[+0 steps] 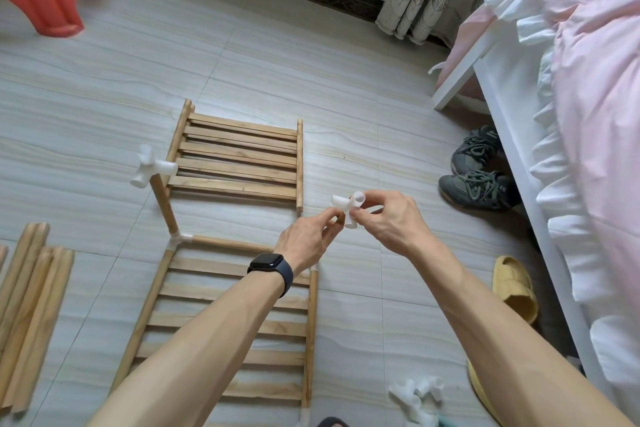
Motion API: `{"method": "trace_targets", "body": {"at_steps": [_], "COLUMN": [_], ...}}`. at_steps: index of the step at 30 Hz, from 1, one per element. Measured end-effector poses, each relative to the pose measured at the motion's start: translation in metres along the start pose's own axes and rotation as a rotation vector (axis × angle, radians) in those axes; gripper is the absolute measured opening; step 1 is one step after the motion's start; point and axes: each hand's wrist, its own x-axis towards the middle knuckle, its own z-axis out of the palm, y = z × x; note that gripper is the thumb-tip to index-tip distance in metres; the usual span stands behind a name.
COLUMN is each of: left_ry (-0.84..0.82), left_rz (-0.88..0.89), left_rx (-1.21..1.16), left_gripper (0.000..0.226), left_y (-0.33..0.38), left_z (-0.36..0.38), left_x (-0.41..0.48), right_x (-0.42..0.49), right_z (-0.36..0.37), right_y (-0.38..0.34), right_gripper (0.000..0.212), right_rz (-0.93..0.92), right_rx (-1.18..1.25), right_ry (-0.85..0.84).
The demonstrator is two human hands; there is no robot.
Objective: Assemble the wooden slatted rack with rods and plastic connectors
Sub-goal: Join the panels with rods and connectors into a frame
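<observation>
Here, the left hand (308, 239) and right hand (391, 222) meet in mid-air, each pinching with thumb and fingertips one side of a white connector (348, 208) held between them. Beneath the left hand and nearer lies the near panel (221, 322), whose far-left corner joint (180, 239) carries a rod (164, 204) standing up, capped by a second joint (150, 166); beyond both hands the far panel (239, 159) lies flat on the floor (381, 149). Spare rods (31, 305) lie well left of the left hand, and loose connectors (415, 395) sit on the floor, nearer than the right hand.
</observation>
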Motion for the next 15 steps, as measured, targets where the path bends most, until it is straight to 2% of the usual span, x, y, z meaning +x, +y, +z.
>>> {"method": "trace_targets", "body": {"at_steps": [3, 5, 6, 8, 10, 12, 15], "left_ry": [-0.066, -0.137, -0.157, -0.170, -0.159, -0.137, -0.127], "left_rz": [-0.038, -0.083, -0.118, -0.231, -0.265, -0.193, -0.083], "left_rx": [-0.014, -0.158, -0.298, -0.620, -0.771, -0.678, -0.403], "left_gripper": [0.016, 0.010, 0.016, 0.036, 0.036, 0.035, 0.033], "left_y": [-0.003, -0.004, -0.002, 0.005, 0.016, 0.029, 0.049], "left_z": [-0.006, -0.016, -0.023, -0.038, -0.054, -0.066, -0.074], "left_x": [0.004, 0.007, 0.007, 0.005, 0.003, 0.006, 0.019], "right_x": [0.001, 0.001, 0.000, -0.004, -0.007, -0.005, 0.001], "right_z": [-0.004, -0.005, -0.005, -0.001, 0.012, 0.030, 0.055], "right_y": [-0.002, 0.001, 0.007, 0.020, 0.038, 0.054, 0.064], "right_gripper": [0.013, 0.014, 0.014, 0.024, 0.046, 0.051, 0.039], "right_rz": [-0.026, -0.021, -0.008, 0.066, 0.201, 0.240, 0.187], "right_rx": [-0.046, -0.029, 0.056, 0.423, 0.694, 0.623, 0.373], "right_ry": [-0.048, -0.069, -0.087, -0.163, -0.190, -0.125, -0.090]}}
